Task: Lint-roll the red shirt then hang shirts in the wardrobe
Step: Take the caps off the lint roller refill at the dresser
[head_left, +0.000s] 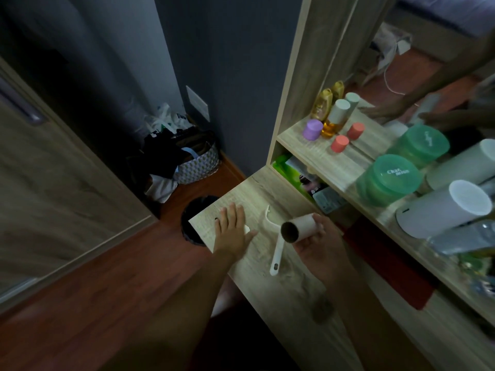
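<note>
Left hand: lying flat on the tabletop, fingers spread, covering a small white piece, grip holding nothing. Right hand: grip curling round a lint roll, lifting it above the tabletop. White handle: lying between the hands. Red cloth: lying under the shelf, right of the roll.

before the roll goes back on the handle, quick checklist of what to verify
1. Right hand grips the lint roll: ok.
2. Roll's hollow core faces open, unblocked: ok.
3. White handle lies free on the desk, within reach: ok.
4. Left hand free to pick it up: not ok, it presses flat on a small white piece.
5. Sticky sheets left on roll: cannot tell.
6. Red shirt nearby: cannot tell.
</note>
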`<state>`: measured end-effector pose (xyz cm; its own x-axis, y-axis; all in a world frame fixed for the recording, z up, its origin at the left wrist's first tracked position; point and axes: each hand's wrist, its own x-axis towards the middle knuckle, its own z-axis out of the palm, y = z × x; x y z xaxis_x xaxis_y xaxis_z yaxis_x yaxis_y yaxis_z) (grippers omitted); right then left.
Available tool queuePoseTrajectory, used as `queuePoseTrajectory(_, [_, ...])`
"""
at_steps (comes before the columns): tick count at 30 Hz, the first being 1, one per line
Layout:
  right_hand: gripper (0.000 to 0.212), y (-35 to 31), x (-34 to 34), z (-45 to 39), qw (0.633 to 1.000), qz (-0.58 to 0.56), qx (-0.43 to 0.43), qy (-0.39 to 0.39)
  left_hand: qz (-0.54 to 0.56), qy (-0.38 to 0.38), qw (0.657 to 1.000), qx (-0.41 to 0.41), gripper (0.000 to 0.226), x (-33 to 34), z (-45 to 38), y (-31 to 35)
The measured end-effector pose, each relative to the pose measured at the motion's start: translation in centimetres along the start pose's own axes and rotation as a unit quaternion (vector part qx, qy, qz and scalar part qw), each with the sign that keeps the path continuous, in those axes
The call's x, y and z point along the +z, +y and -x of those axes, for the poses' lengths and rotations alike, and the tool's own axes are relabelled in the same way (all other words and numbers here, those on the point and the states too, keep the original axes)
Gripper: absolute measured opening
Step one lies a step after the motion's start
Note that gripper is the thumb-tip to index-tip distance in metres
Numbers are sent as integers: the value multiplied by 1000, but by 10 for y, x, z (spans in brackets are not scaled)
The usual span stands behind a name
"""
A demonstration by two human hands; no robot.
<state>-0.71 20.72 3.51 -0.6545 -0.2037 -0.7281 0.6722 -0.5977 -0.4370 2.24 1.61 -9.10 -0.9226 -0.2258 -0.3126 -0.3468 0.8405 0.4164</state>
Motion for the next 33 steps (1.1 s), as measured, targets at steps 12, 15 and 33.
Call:
queuePoseTrajectory(12, [18, 46, 27, -21, 998, 33, 50, -13, 285, 64, 952, 95, 55, -71, 68, 54])
queuePoseTrajectory(15, [28, 55, 29, -24, 996, -29, 89, -3, 227, 70, 968, 84, 49, -83, 68, 42])
queuePoseTrajectory(33, [42, 67, 19, -38, 981, 86, 163, -59, 152, -2, 971, 183, 44, -134, 62, 11])
